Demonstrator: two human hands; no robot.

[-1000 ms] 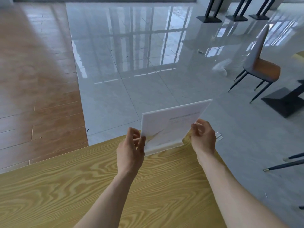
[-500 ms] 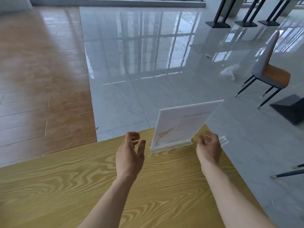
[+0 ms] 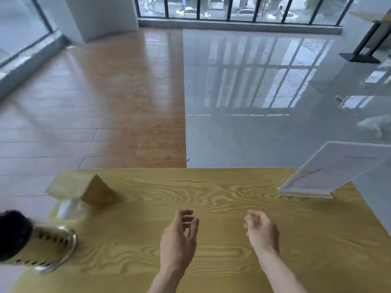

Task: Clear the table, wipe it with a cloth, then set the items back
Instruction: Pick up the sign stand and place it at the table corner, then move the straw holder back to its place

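hands: left hand [image 3: 179, 240] and right hand [image 3: 261, 231] both empty, fingers loosely curled and apart, hovering over the middle of the counter [image 3: 211, 208], touching nothing
sign stand: clear acrylic stand [image 3: 330, 172] with a printed sheet sits upright at the far right corner, base close to the far edge
wooden block: triangular wooden piece [image 3: 96, 192] on the far left of the counter, blurred, exact type unclear
left edge items: a glassy dome-like thing [image 3: 69, 208] just beside the block; a pale container with dark dashes [image 3: 48, 246] and something dark on top at the near left; too blurred to name
stage: judging by layout, items going back on; no cloth in view
risk 1: stand sits near the corner, so a bump from the right arm could tip it off onto the floor
risk 2: left items crowd the left edge; a hasty reach across may knock the glassy one over
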